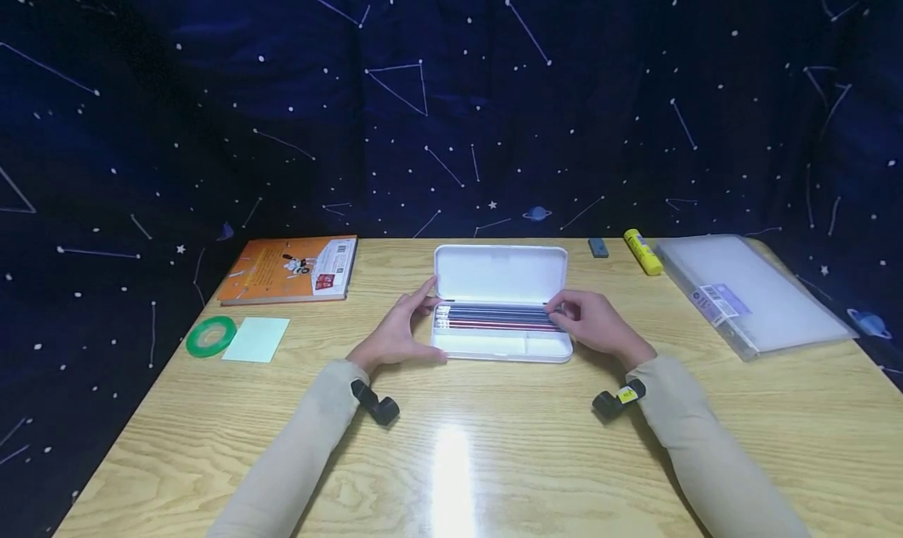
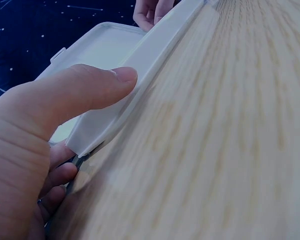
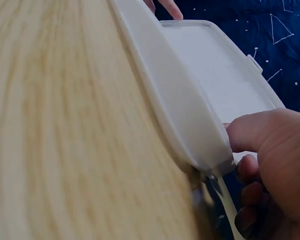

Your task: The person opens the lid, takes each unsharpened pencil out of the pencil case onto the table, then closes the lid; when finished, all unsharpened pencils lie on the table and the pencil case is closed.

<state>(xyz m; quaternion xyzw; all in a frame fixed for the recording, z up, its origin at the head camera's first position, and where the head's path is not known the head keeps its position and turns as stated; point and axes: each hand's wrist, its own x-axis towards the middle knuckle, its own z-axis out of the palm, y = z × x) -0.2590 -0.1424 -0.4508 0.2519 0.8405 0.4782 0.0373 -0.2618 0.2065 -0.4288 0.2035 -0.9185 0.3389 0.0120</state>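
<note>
A white pencil case (image 1: pixel 487 345) lies on the table with its lid (image 1: pixel 501 273) raised at the back. Several dark blue and red pencils (image 1: pixel 494 318) lie side by side in its rear compartment. My left hand (image 1: pixel 397 334) holds the case's left end, the thumb on the front wall and the index finger up by the hinge; the left wrist view shows the other fingers (image 2: pixel 65 172) curled at the end corner. At the opposite end, my right hand (image 1: pixel 596 322) reaches over the case and pinches at the pencils' right ends, its thumb (image 3: pixel 250 131) crossing the rim.
At the left lie an orange book (image 1: pixel 282 271), a green tape roll (image 1: pixel 212 336) and pale green sticky notes (image 1: pixel 256 339). On the right are a small dark eraser (image 1: pixel 598 248), a yellow glue stick (image 1: pixel 643 252) and a translucent file folder (image 1: pixel 755 295). A starry curtain (image 1: pixel 451 130) hangs behind the table.
</note>
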